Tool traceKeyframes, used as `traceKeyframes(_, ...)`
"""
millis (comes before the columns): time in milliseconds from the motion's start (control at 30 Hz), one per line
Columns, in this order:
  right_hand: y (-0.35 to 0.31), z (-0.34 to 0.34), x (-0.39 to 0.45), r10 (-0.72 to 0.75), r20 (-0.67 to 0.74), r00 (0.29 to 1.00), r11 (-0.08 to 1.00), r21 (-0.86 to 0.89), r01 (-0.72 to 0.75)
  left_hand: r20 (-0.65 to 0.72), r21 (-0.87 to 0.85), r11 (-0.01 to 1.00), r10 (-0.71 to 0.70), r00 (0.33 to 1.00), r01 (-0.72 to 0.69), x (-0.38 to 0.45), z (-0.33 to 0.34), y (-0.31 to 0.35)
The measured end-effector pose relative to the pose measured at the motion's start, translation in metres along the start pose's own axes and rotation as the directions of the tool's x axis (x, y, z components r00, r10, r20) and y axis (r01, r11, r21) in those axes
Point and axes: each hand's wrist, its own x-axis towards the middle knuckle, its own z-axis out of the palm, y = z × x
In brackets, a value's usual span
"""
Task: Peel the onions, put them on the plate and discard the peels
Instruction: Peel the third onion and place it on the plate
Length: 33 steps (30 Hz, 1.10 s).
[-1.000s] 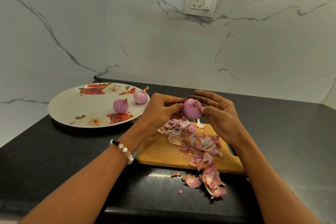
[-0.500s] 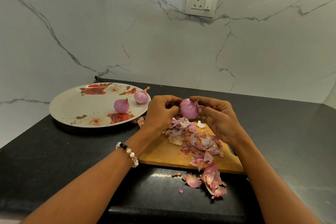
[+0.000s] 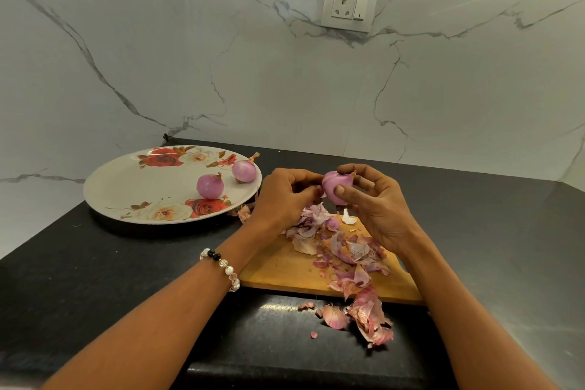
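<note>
— Where's the onion [image 3: 337, 186]?
— Above the cutting board [image 3: 278, 266], gripped by the right hand [image 3: 376, 206], thumb across it.
— And the left hand [image 3: 281, 196]?
— Fingers curled at the onion's side, seemingly pinching skin; hard to see.

to the left of your left hand [image 3: 281, 196] the plate [image 3: 126, 190] blocks the counter [image 3: 79, 279], two onions [image 3: 210, 186] on its near-right part. below both hands, peels [image 3: 342, 247] cover the board [image 3: 278, 266]. right of your right hand [image 3: 376, 203] the counter lies open.
</note>
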Motion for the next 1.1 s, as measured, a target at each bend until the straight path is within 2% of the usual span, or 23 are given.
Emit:
traceKeyframes(100, 0.0007, 0.0015, -0.0008, 0.018, -0.032, 0.999, 1.000, -0.022, -0.019, 0.015, 0.092, 0.994, 0.061, 0.998, -0.062, -0.0005, -0.0003, 0.0010)
traceKeyframes(233, 0.0023, -0.0040, 0.0019, 0.024, -0.032, 0.999, 0.996, 0.082, -0.021, 0.018, 0.166, 0.985, 0.050, 0.999, -0.052, -0.0004, -0.0070, 0.0017)
traceKeyframes(467, 0.0040, -0.0044, 0.0007, 0.028, -0.016, 0.999, 0.999, -0.023, -0.028, -0.020, 0.113, 0.993, 0.037, 0.999, -0.035, 0.0024, -0.0045, 0.0046)
traceKeyframes(600, 0.0026, -0.0046, 0.0012, 0.022, -0.002, 1.000, 0.998, -0.056, -0.022, 0.039, 0.060, 0.997, 0.048, 0.998, -0.050, 0.0024, -0.0039, 0.0054)
traceKeyframes(867, 0.0044, -0.0035, -0.0013, -0.090, 0.078, 0.993, 0.927, -0.358, 0.112, 0.060, 0.045, 0.999, -0.010, 0.998, 0.007, 0.0005, -0.0050, 0.0032)
traceKeyframes(1000, 0.0076, -0.0030, -0.0010, -0.148, 0.124, 0.981, 0.847, -0.497, 0.191, 0.048, 0.099, 0.994, 0.049, 0.998, -0.054, -0.0022, -0.0025, 0.0040)
traceKeyframes(1100, 0.0083, -0.0016, -0.0015, -0.180, 0.131, 0.975, 0.820, -0.528, 0.222, 0.027, 0.151, 0.983, 0.099, 0.995, -0.102, -0.0036, -0.0012, 0.0044)
